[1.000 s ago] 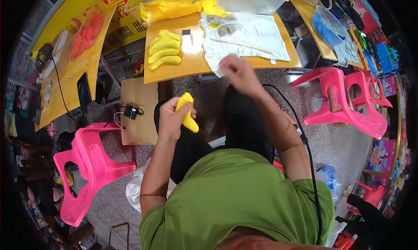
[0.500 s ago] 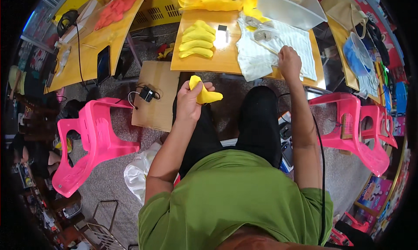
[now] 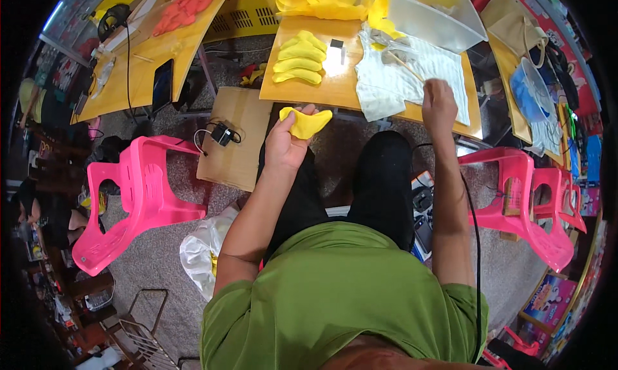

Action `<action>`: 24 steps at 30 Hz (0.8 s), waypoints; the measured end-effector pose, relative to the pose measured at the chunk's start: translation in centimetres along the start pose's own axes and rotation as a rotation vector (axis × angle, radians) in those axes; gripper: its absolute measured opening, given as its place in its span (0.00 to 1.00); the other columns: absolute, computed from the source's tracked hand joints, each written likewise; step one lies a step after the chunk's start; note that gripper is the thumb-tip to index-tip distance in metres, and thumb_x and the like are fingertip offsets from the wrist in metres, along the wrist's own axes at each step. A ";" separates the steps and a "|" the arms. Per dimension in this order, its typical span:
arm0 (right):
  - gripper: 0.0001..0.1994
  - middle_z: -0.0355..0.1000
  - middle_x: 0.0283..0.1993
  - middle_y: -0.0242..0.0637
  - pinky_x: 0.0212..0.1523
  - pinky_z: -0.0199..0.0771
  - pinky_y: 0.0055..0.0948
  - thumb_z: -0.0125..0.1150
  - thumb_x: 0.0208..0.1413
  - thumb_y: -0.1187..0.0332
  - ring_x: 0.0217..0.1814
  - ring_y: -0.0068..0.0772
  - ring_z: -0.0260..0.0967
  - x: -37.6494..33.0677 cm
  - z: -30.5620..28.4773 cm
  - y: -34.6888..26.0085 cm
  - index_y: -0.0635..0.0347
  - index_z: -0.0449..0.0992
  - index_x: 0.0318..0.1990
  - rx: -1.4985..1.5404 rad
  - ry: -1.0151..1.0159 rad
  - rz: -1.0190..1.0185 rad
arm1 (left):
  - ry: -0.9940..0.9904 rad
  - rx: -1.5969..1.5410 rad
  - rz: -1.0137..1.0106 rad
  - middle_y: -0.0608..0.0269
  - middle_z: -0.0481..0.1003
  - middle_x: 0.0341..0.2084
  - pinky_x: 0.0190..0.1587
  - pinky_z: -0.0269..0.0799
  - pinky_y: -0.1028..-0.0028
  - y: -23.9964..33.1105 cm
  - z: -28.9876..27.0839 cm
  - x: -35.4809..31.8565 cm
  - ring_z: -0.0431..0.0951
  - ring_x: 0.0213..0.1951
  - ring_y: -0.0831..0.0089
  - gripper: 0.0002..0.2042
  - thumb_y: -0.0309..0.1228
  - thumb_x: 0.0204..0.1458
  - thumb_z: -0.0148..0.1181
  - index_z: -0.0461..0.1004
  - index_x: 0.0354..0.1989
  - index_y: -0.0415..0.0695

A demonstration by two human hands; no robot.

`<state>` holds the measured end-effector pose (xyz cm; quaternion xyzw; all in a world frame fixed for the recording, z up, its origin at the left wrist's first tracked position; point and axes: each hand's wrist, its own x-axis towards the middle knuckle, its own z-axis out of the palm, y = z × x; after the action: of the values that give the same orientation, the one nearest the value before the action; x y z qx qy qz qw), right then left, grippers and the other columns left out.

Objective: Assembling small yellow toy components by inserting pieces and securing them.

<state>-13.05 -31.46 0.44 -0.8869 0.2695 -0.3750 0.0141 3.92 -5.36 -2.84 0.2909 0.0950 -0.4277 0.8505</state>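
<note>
My left hand [image 3: 287, 138], above my left knee, is closed on a curved yellow fabric piece [image 3: 309, 123], pinched between thumb and fingers. My right hand [image 3: 440, 99] is closed on a thin wooden stick [image 3: 407, 67] over the near right part of the table [image 3: 302, 98]. The stick points away from me to the left, toward a grey clump [image 3: 391, 56] on a crumpled white cloth [image 3: 380, 90]. Whether its tip touches the clump is hard to tell. Several yellow banana-shaped pieces [image 3: 298, 64] lie in a stack to the left on the table.
A clear bin of yellow fabric [image 3: 322, 0] and a whitish plastic bin [image 3: 444, 22] stand at the back. Pink chairs [image 3: 138, 196] flank me on both sides. Cardboard [image 3: 235, 138] lies on the floor at left. A black cable [image 3: 477, 273] hangs along my right arm.
My right hand has drawn slightly nearer and to the right, showing more of the stick. The yellow piece in my left hand has turned and looks wider.
</note>
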 end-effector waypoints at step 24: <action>0.06 0.71 0.27 0.42 0.21 0.67 0.33 0.57 0.50 0.75 0.24 0.44 0.70 -11.7 -6.6 -13.6 0.61 0.73 0.36 0.596 -0.289 0.043 | -0.127 0.004 0.200 0.48 0.63 0.55 0.55 0.63 0.61 -1.5 3.5 -3.5 0.66 0.55 0.58 0.14 0.35 0.62 0.38 0.59 0.51 0.40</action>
<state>-17.93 -12.96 0.57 -0.8819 0.1619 -0.3071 0.3189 0.32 -5.71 0.77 0.2728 0.0108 -0.3584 0.8928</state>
